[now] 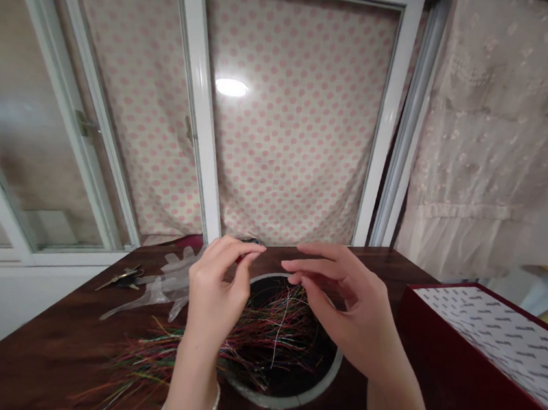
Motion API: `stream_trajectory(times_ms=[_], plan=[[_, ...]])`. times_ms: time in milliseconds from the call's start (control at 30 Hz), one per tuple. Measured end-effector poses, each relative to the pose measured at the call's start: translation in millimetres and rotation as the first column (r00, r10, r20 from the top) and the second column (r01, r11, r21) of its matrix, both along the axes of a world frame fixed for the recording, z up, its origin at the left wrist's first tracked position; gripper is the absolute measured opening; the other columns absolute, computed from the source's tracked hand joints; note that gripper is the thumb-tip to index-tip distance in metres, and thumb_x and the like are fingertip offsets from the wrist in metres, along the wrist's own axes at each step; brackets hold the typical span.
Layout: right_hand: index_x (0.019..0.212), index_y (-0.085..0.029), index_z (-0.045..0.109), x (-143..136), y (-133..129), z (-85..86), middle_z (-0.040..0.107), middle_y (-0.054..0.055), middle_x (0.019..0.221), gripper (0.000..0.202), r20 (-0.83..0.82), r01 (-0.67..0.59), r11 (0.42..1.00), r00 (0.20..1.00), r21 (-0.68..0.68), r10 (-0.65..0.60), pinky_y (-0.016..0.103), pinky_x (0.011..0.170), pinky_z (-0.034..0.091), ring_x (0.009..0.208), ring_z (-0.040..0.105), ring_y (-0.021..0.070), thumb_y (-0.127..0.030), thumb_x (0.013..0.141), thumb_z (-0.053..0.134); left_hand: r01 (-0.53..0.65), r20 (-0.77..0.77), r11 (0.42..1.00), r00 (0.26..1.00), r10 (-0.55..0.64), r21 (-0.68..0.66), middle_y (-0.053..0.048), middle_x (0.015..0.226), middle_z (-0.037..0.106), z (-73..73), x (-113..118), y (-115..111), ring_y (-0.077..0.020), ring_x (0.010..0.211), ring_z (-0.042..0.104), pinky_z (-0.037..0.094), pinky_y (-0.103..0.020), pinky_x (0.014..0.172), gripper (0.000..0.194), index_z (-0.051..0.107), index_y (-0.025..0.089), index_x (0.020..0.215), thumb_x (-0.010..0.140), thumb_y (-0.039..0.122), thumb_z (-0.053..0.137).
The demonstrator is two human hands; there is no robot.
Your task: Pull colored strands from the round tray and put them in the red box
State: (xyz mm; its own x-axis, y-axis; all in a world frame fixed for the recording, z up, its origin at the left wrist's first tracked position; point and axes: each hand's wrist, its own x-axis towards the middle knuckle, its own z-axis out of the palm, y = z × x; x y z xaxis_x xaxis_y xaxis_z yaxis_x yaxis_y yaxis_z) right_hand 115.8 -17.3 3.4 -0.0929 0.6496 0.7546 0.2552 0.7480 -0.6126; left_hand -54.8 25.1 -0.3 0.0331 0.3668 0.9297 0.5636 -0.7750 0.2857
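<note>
Both hands are raised over a round black tray (291, 389) with a pale rim. Thin multicoloured wires (260, 334) lie in a tangle across it and spill over its left side onto the dark table. My left hand (221, 278) has its thumb and index finger pinched together; whatever is between the tips is too small to make out. Opposite it, my right hand (345, 297) is curved, its thumb near the fingers and a white wire (280, 329) hanging just below the fingertips. Whether these fingers hold that wire is unclear.
Crumpled clear plastic (165, 285) and a bunch of keys (125, 277) lie on the dark wooden table (44, 337) at the left. A dark red box (440, 340) with a white printed inside stands at the right. Behind the table are a white-framed window (206, 106) and dotted curtains.
</note>
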Motion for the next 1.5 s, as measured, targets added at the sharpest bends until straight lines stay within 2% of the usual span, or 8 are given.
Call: stream_trajectory(times_ms=[200, 467, 667, 1033, 1267, 1500], plan=[[0.109, -0.027, 0.054, 0.2, -2.3, 0.2, 0.071, -0.001, 0.094, 0.032, 0.004, 0.013, 1.000, 1.000, -0.018, -0.013, 0.031, 0.078, 0.056, 0.085, 0.068, 0.0166, -0.011, 0.081, 0.054, 0.000, 0.006, 1.000, 1.000, 0.000, 0.008, -0.001, 0.072, 0.060, 0.1, -0.2, 0.2, -0.0132, 0.069, 0.054, 0.044, -0.028, 0.065, 0.016, 0.066, 0.020, 0.082, 0.080, 0.008, 0.055], [0.109, -0.028, 0.054, 2.5, -4.9, 0.6, 0.072, -0.001, 0.092, 0.032, 0.020, 0.028, 0.999, 0.999, -0.027, -0.028, 0.034, 0.082, 0.055, 0.084, 0.069, 0.0174, -0.011, 0.081, 0.053, -0.011, 0.022, 1.000, 1.000, 0.011, 0.021, -0.001, 0.071, 0.061, -0.5, -0.3, -1.6, -0.0134, 0.068, 0.055, 0.044, -0.028, 0.065, 0.017, 0.066, 0.020, 0.080, 0.080, 0.008, 0.054], [0.110, -0.028, 0.053, 3.2, -5.3, 1.2, 0.072, -0.001, 0.093, 0.033, 0.036, 0.029, 0.999, 0.999, -0.044, -0.028, 0.032, 0.080, 0.055, 0.084, 0.068, 0.0164, -0.010, 0.081, 0.053, -0.005, 0.021, 1.000, 1.000, 0.005, 0.019, 0.000, 0.071, 0.061, -0.1, 0.4, -1.5, -0.0130, 0.068, 0.054, 0.043, -0.028, 0.064, 0.017, 0.066, 0.019, 0.079, 0.079, 0.007, 0.055], [0.108, -0.027, 0.053, 2.6, -2.3, -0.7, 0.072, -0.001, 0.090, 0.035, -0.020, 0.030, 0.999, 0.999, -0.030, -0.031, 0.033, 0.079, 0.055, 0.082, 0.068, 0.0165, -0.008, 0.079, 0.053, -0.010, 0.019, 1.000, 1.000, 0.009, 0.018, 0.000, 0.070, 0.060, 0.9, 0.5, -4.3, -0.0133, 0.067, 0.054, 0.043, -0.028, 0.063, 0.017, 0.066, 0.019, 0.079, 0.080, 0.007, 0.054], [0.101, -0.024, 0.060, 4.2, 0.4, 0.4, 0.068, 0.000, 0.095, 0.031, -0.037, -0.027, 0.999, 0.999, -0.037, 0.026, 0.027, 0.077, 0.055, 0.084, 0.066, 0.0141, -0.004, 0.078, 0.052, -0.029, -0.023, 0.998, 0.999, 0.031, 0.063, -0.002, 0.071, 0.061, 4.3, 2.5, -10.3, -0.0132, 0.069, 0.054, 0.043, -0.028, 0.065, 0.017, 0.066, 0.017, 0.082, 0.080, 0.006, 0.054], [0.090, -0.023, 0.066, 4.0, 1.6, 1.5, 0.068, 0.001, 0.085, 0.015, -0.037, -0.012, 0.995, 0.999, -0.095, 0.008, 0.027, 0.070, 0.055, 0.077, 0.065, 0.0148, -0.017, 0.077, 0.063, -0.035, -0.044, 0.996, 0.998, 0.039, 0.088, -0.002, 0.072, 0.060, 4.2, 5.9, -12.3, -0.0134, 0.070, 0.053, 0.043, -0.028, 0.066, 0.019, 0.066, 0.017, 0.084, 0.080, 0.004, 0.053]])
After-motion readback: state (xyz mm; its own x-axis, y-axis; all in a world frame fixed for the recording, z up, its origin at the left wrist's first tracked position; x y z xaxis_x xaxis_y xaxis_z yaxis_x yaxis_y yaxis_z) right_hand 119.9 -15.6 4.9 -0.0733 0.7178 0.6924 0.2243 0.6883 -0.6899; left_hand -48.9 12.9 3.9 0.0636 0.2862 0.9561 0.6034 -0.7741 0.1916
